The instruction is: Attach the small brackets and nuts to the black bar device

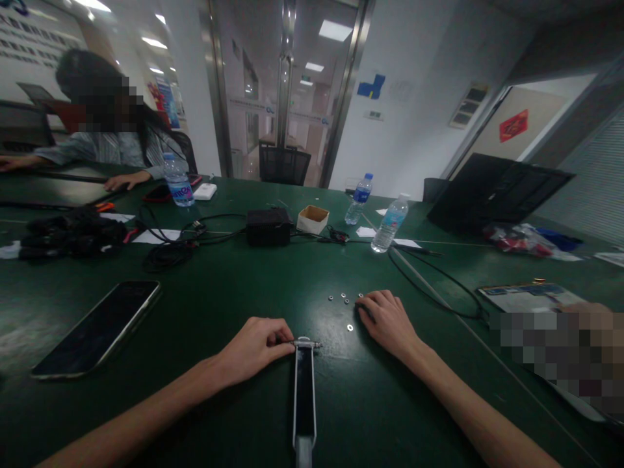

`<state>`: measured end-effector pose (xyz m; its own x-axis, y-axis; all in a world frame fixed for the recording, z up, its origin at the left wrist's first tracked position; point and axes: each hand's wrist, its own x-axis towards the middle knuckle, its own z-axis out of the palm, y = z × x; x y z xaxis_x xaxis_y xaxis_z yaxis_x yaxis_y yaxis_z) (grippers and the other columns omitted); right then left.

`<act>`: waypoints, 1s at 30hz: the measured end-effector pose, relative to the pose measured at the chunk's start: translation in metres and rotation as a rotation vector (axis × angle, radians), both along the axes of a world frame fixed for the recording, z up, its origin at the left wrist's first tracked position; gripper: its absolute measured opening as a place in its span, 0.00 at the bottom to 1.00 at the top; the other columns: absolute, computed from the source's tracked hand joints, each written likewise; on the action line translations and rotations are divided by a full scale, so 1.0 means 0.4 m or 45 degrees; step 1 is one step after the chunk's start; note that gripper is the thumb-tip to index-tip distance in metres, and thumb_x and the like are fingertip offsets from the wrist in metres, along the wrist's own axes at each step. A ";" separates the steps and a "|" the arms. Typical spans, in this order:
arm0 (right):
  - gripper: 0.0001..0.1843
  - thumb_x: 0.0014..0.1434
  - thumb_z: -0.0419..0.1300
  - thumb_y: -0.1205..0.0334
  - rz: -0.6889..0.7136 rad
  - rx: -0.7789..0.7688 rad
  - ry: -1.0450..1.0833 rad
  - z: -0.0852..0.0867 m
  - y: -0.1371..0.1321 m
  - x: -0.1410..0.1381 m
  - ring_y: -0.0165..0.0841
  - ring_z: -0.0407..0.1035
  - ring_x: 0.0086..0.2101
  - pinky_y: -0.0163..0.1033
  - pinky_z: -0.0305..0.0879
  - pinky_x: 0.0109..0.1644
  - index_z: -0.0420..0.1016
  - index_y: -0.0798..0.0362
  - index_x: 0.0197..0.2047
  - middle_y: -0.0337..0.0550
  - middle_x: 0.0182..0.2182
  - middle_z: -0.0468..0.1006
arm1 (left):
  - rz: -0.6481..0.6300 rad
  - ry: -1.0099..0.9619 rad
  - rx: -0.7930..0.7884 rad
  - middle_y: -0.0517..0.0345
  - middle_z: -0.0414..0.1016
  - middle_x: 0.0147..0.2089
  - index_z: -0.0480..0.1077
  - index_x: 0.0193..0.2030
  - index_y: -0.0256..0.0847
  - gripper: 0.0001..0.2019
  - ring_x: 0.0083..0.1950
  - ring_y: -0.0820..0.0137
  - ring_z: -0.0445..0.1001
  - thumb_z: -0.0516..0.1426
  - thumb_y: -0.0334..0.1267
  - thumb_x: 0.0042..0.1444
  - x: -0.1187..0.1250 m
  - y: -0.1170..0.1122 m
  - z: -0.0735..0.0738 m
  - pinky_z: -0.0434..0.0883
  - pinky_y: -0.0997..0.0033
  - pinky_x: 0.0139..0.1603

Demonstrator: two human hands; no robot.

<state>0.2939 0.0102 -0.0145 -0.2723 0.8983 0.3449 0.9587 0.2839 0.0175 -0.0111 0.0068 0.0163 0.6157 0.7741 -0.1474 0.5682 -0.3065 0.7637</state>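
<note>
Metal rod (312,344) across frame (304,447) head, on desk (224,286).
Left hand (257,351): fingers pinch rod end, seemingly steadying it. Right hand (385,325): curled beside nuts (350,327); grip hidden, can't tell.

Table (219,279): dark green, glossy
Glass doors (285,91): steel-framed, beyond the far edge
Middle chair (284,166): black, by that edge
Right-hand wall (414,65): white
Ceiling lights (335,30): lit
</note>
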 end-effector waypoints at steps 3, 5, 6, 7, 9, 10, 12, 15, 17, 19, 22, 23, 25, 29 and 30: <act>0.11 0.63 0.53 0.62 0.011 -0.056 0.008 -0.007 0.005 0.012 0.41 0.64 0.41 0.44 0.58 0.40 0.76 0.50 0.43 0.47 0.39 0.76 | 0.011 0.013 0.059 0.59 0.73 0.38 0.73 0.43 0.40 0.12 0.35 0.71 0.69 0.54 0.44 0.60 0.002 -0.005 -0.010 0.67 0.72 0.34; 0.11 0.63 0.53 0.62 0.018 -0.063 0.017 -0.008 0.004 0.011 0.40 0.64 0.41 0.44 0.58 0.40 0.76 0.50 0.42 0.46 0.38 0.76 | 0.027 0.025 0.096 0.59 0.73 0.39 0.73 0.44 0.41 0.12 0.36 0.71 0.69 0.53 0.44 0.60 0.003 -0.007 -0.016 0.67 0.72 0.36; 0.10 0.63 0.54 0.61 0.019 -0.060 0.025 -0.008 0.004 0.010 0.40 0.64 0.41 0.44 0.58 0.40 0.77 0.50 0.42 0.46 0.38 0.76 | 0.034 0.031 0.109 0.59 0.73 0.39 0.73 0.44 0.41 0.12 0.36 0.71 0.69 0.53 0.44 0.60 0.004 -0.008 -0.018 0.67 0.72 0.36; 0.10 0.63 0.54 0.61 0.020 -0.054 0.038 -0.008 0.003 0.008 0.40 0.64 0.41 0.44 0.58 0.40 0.76 0.50 0.43 0.47 0.39 0.76 | 0.041 0.037 0.117 0.59 0.73 0.39 0.73 0.44 0.41 0.12 0.36 0.71 0.69 0.53 0.44 0.60 0.005 -0.008 -0.020 0.67 0.72 0.36; 0.11 0.63 0.54 0.62 0.025 -0.044 0.072 -0.011 0.003 0.005 0.40 0.64 0.41 0.44 0.59 0.40 0.76 0.50 0.44 0.47 0.40 0.75 | 0.046 0.048 0.124 0.58 0.73 0.39 0.73 0.44 0.41 0.12 0.36 0.71 0.69 0.53 0.44 0.61 0.005 -0.007 -0.020 0.67 0.72 0.36; 0.11 0.63 0.53 0.62 0.032 -0.044 0.087 -0.012 0.003 0.003 0.40 0.65 0.41 0.43 0.59 0.40 0.76 0.50 0.45 0.48 0.40 0.75 | 0.040 0.053 0.128 0.58 0.73 0.39 0.73 0.44 0.41 0.12 0.36 0.71 0.68 0.53 0.44 0.61 0.005 -0.006 -0.019 0.67 0.72 0.36; 0.12 0.64 0.52 0.62 0.044 -0.054 0.099 -0.014 0.003 -0.001 0.39 0.65 0.41 0.44 0.59 0.40 0.76 0.50 0.44 0.47 0.40 0.75 | 0.024 0.055 0.137 0.59 0.72 0.39 0.73 0.44 0.40 0.12 0.35 0.71 0.68 0.53 0.44 0.60 0.004 -0.003 -0.016 0.66 0.72 0.35; 0.11 0.64 0.52 0.63 0.036 -0.081 0.081 -0.012 0.002 -0.006 0.40 0.65 0.40 0.44 0.59 0.40 0.76 0.50 0.41 0.46 0.38 0.76 | 0.020 0.056 0.145 0.59 0.72 0.37 0.73 0.44 0.40 0.13 0.33 0.72 0.68 0.55 0.44 0.59 0.002 0.001 -0.012 0.66 0.73 0.33; 0.10 0.64 0.53 0.63 0.030 -0.087 0.061 -0.010 0.001 -0.008 0.40 0.65 0.40 0.45 0.58 0.41 0.76 0.51 0.41 0.46 0.38 0.76 | 0.028 0.064 0.137 0.59 0.72 0.37 0.73 0.45 0.40 0.13 0.33 0.72 0.68 0.55 0.44 0.58 0.001 0.001 -0.009 0.66 0.73 0.33; 0.10 0.64 0.52 0.64 0.046 -0.079 0.039 -0.010 0.000 -0.008 0.40 0.64 0.40 0.45 0.58 0.41 0.75 0.52 0.41 0.46 0.38 0.75 | 0.033 0.076 0.121 0.59 0.72 0.37 0.73 0.45 0.40 0.13 0.33 0.72 0.68 0.55 0.43 0.58 -0.001 0.001 -0.006 0.66 0.73 0.33; 0.11 0.65 0.50 0.64 0.067 -0.021 0.012 -0.013 0.002 -0.007 0.40 0.64 0.40 0.44 0.57 0.41 0.74 0.53 0.40 0.47 0.36 0.75 | 0.018 0.078 0.097 0.59 0.72 0.37 0.73 0.45 0.40 0.13 0.32 0.72 0.68 0.54 0.44 0.59 -0.003 0.002 -0.002 0.65 0.74 0.31; 0.12 0.65 0.49 0.64 0.068 0.002 0.010 -0.014 0.002 -0.007 0.40 0.64 0.39 0.44 0.57 0.40 0.73 0.53 0.39 0.47 0.36 0.75 | 0.008 0.076 0.100 0.60 0.72 0.37 0.73 0.45 0.40 0.13 0.32 0.72 0.68 0.54 0.44 0.59 -0.004 0.003 -0.001 0.65 0.74 0.31; 0.12 0.66 0.48 0.64 0.078 0.045 0.033 -0.015 0.002 -0.011 0.39 0.63 0.37 0.44 0.57 0.39 0.72 0.54 0.37 0.47 0.34 0.74 | -0.005 0.074 0.116 0.59 0.72 0.37 0.73 0.44 0.41 0.13 0.33 0.72 0.68 0.54 0.44 0.59 -0.005 0.004 0.000 0.66 0.74 0.32; 0.11 0.66 0.47 0.65 0.203 0.120 0.214 -0.010 -0.016 -0.045 0.37 0.63 0.36 0.43 0.59 0.38 0.69 0.54 0.37 0.48 0.34 0.72 | -0.002 0.077 0.130 0.59 0.73 0.38 0.73 0.44 0.41 0.12 0.34 0.72 0.69 0.54 0.45 0.59 -0.005 0.006 -0.002 0.67 0.74 0.33; 0.10 0.66 0.47 0.65 0.262 0.137 0.282 -0.009 -0.025 -0.060 0.37 0.63 0.36 0.43 0.59 0.39 0.69 0.54 0.38 0.48 0.35 0.72 | -0.004 0.078 0.132 0.59 0.73 0.38 0.73 0.44 0.41 0.12 0.34 0.72 0.69 0.54 0.44 0.58 -0.005 0.007 -0.003 0.67 0.74 0.33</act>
<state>0.2699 0.0000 -0.0180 -0.3522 0.7875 0.5058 0.8654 0.4799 -0.1445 -0.0131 0.0095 0.0149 0.6104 0.7853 -0.1041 0.6120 -0.3840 0.6914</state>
